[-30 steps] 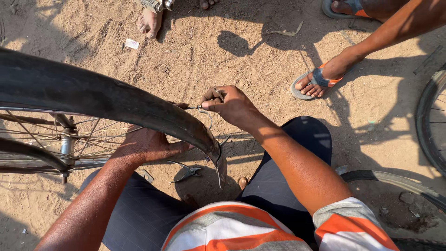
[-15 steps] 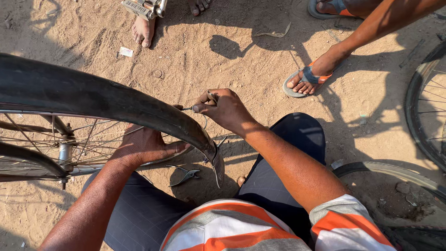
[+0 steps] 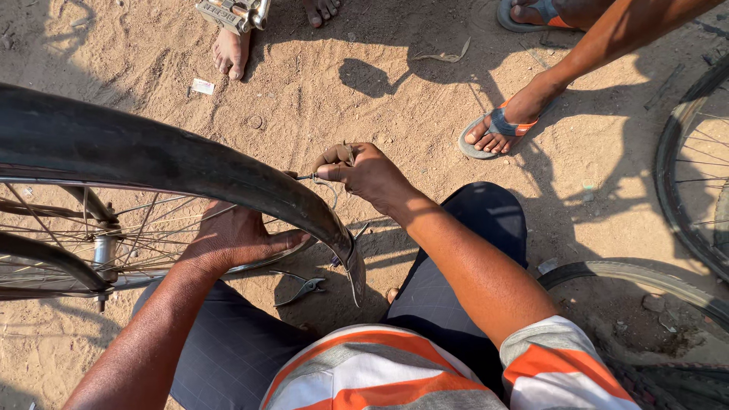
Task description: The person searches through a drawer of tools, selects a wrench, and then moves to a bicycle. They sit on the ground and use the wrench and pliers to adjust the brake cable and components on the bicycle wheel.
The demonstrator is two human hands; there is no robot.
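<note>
A bicycle wheel with a black tyre (image 3: 152, 156) and thin spokes (image 3: 144, 224) stands upright in front of me on sandy ground. My left hand (image 3: 235, 237) reaches under the tyre and grips the metal rim (image 3: 262, 266). My right hand (image 3: 364, 173) is closed on a small metal tool (image 3: 345, 154) at the tyre's edge, with a thin wire or spoke end (image 3: 307, 178) running from it toward the rim. Pliers (image 3: 304, 287) lie on the sand below the rim, between my knees.
Another person's sandalled foot (image 3: 497, 129) and lower leg stand at the upper right. A bare foot (image 3: 230, 49) and a bicycle pedal (image 3: 228, 14) are at the top. A second wheel (image 3: 683, 190) is at the right edge, and a loose tyre (image 3: 645, 277) lies on the ground beside it.
The view has shifted slightly, so the feet at the top sit lower in the picture. My right hand stays on the tool at the tyre's edge; my left hand keeps its grip on the rim.
</note>
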